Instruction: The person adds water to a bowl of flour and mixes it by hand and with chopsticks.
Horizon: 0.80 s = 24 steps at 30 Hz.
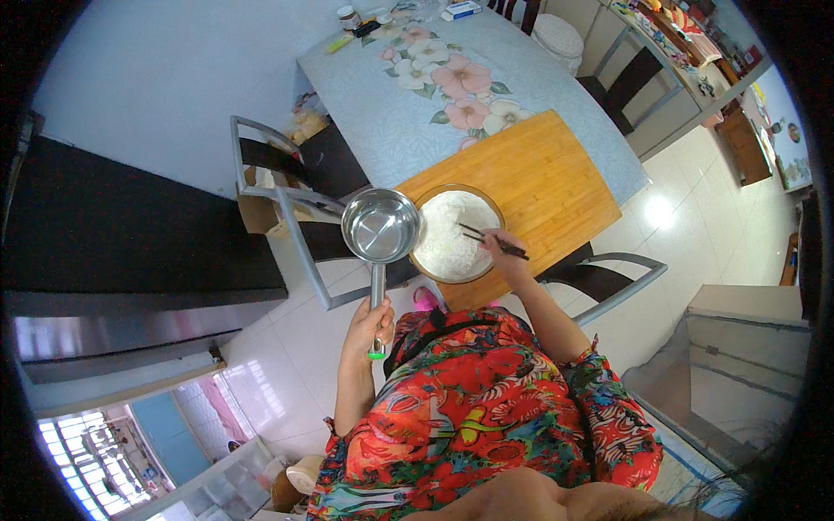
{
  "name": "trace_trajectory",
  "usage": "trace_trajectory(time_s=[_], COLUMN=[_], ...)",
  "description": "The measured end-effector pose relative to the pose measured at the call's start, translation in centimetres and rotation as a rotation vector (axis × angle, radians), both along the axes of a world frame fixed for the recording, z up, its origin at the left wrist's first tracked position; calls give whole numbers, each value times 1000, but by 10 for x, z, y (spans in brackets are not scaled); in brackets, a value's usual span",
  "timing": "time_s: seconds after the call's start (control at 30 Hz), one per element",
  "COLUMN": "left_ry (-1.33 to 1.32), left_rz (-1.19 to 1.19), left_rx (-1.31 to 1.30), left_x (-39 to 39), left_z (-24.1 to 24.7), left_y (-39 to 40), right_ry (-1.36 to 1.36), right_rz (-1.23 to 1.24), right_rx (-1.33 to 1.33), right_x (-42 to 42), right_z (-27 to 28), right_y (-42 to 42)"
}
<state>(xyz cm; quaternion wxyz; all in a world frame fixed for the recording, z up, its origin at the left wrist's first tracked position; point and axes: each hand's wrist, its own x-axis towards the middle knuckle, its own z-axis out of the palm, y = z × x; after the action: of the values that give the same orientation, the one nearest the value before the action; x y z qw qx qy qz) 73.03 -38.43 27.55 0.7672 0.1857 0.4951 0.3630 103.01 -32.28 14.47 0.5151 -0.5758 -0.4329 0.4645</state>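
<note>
My left hand (370,323) is closed round the handle of a stainless steel saucepan (380,226). The pan hangs just left of a glass bowl (500,207), its rim close to or over the bowl's left edge; a little clear liquid seems to lie in it. White flour-like powder (454,244) fills much of the bowl. My right hand (507,257) holds a pair of dark chopsticks (511,248), their tips at the powder on the bowl's right side. The bowl stands on the near left part of a bamboo cutting board (560,189).
The board lies on a table with a blue floral tablecloth (365,117) and juts over its near edge. Metal-framed chairs (309,260) (619,283) stand left and right. Jars and a small box (461,10) sit at the table's far end. A dark cabinet (130,228) stands left.
</note>
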Motion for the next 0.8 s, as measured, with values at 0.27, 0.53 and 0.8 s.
trace_trajectory(time_s=[0.27, 0.53, 0.8], left_ry=[15, 11, 7], left_rz=[15, 22, -10], left_rx=[-13, -19, -14], left_x=[-3, -2, -2], left_z=[-2, 0, 2], left_y=[-6, -4, -2], right_ry=[-456, -344, -598], right_rz=[132, 321, 580], right_rx=[223, 413, 439], right_x=[8, 1, 13], right_z=[40, 43, 53], right_y=[-3, 38, -9])
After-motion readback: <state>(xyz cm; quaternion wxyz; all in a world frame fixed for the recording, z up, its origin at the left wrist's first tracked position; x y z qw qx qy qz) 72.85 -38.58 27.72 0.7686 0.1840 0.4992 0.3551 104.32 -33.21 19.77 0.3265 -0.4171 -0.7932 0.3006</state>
